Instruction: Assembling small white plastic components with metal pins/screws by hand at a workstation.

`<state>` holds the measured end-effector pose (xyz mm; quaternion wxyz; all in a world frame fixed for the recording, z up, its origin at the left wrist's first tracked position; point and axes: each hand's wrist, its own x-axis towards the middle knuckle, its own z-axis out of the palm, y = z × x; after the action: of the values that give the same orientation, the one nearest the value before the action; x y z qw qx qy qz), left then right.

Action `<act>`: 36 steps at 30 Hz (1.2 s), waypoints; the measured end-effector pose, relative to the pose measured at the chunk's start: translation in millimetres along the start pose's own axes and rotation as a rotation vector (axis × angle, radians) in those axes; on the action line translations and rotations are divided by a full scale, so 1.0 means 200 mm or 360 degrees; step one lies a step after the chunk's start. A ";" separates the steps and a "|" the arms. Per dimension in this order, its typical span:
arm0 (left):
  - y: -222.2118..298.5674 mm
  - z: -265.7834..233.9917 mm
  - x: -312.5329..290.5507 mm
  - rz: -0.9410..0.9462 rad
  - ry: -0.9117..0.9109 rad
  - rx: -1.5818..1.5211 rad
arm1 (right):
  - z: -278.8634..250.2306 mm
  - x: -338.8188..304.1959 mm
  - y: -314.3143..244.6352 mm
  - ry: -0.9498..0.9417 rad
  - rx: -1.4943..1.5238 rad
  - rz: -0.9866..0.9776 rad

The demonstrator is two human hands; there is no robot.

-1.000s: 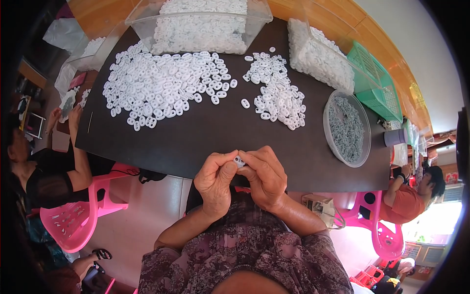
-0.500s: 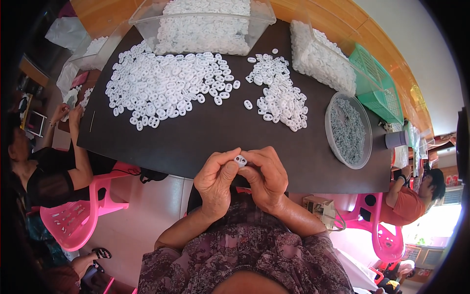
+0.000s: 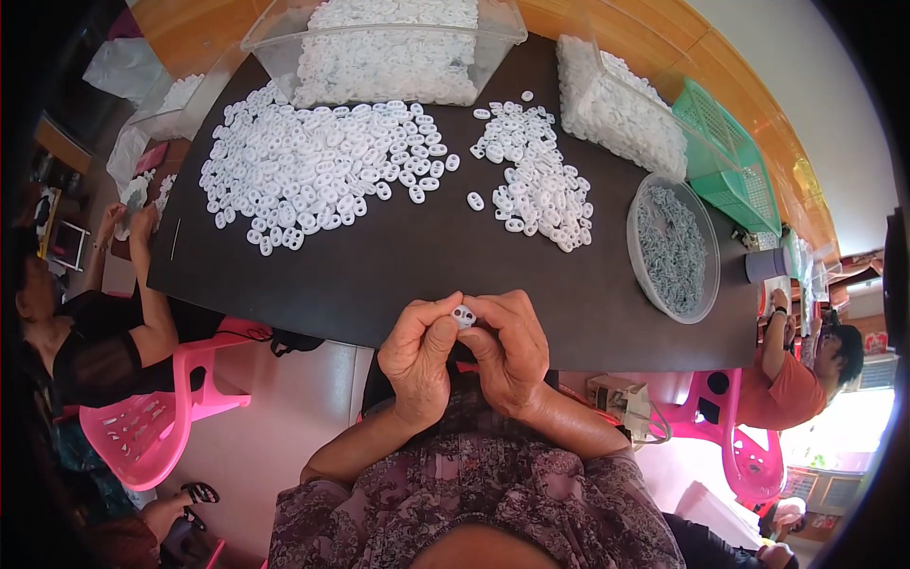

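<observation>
Between my fingertips, just over the table's near edge, is a small white oval plastic piece [image 3: 464,317] with two holes. My left hand [image 3: 418,356] pinches it from one side with thumb and forefinger. From the other side the thumb and forefinger of my right hand [image 3: 513,351] close on the same piece. Fingers partly cover it, so I cannot tell if anything sits in its holes. Beyond my hands lie a large heap of similar white pieces [image 3: 308,166] and a smaller heap [image 3: 540,194] to its right.
Clear bins of white pieces, one [image 3: 384,71] at the back and another [image 3: 621,114] at back right, stand on the dark table [image 3: 313,284]. A round tub [image 3: 711,299] of small grey parts is at right, by a green basket [image 3: 730,175]. People sit at either side.
The white piece has tilted slightly between my fingertips, and both hands stay closed on it. The view has shifted a little. The person at right has moved an arm.
</observation>
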<state>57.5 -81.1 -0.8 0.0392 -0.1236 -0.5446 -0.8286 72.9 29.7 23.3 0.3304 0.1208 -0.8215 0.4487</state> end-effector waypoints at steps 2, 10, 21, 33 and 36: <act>0.00 0.00 0.00 0.0017 -0.0001 -0.0004 | 0.00 0.00 0.00 -0.0004 -0.0012 -0.0016; 0.01 0.02 -0.02 0.0008 0.0044 0.0062 | 0.01 -0.02 0.01 0.0066 -0.0030 -0.0055; -0.02 0.03 -0.02 0.0118 0.0077 0.0093 | 0.03 -0.03 0.02 0.0115 -0.0085 -0.0147; -0.02 0.02 -0.01 0.0165 0.0122 0.0271 | 0.04 -0.02 0.02 0.0111 -0.0106 -0.0123; -0.02 0.01 -0.01 0.0141 0.0054 0.0235 | 0.04 -0.02 0.02 0.0092 -0.0072 -0.0095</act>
<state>58.9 -77.2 -4.3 0.0940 -0.1301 -0.5974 -0.7857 70.7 26.1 15.1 0.3700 0.1248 -0.8175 0.4233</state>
